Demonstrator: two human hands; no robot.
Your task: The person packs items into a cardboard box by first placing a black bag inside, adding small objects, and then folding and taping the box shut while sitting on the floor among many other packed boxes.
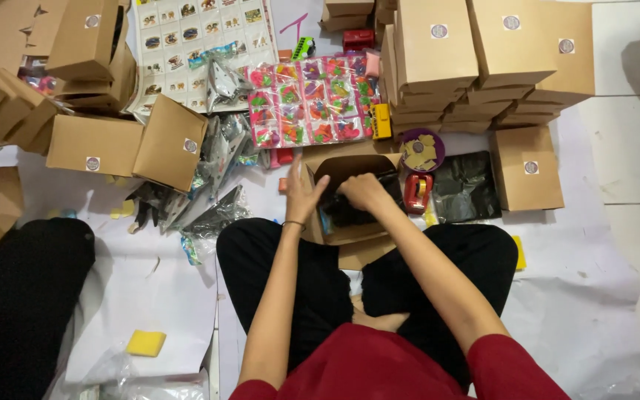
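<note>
Fingers of the left hand (301, 194) spread flat against the side of the open brown cardboard box (350, 211). Right hand (363, 190) curled inside the box, gripping black wrapping (353, 210). Box sits on the white sheet just before the knees, red tape dispenser (418, 192) beside it.

left hand (301, 194) raised, fingers spread | right hand (363, 191) curled, knuckles up | both arms extended

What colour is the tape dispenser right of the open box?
Red, seen in the head view: the tape dispenser sits beside the open box.
</note>
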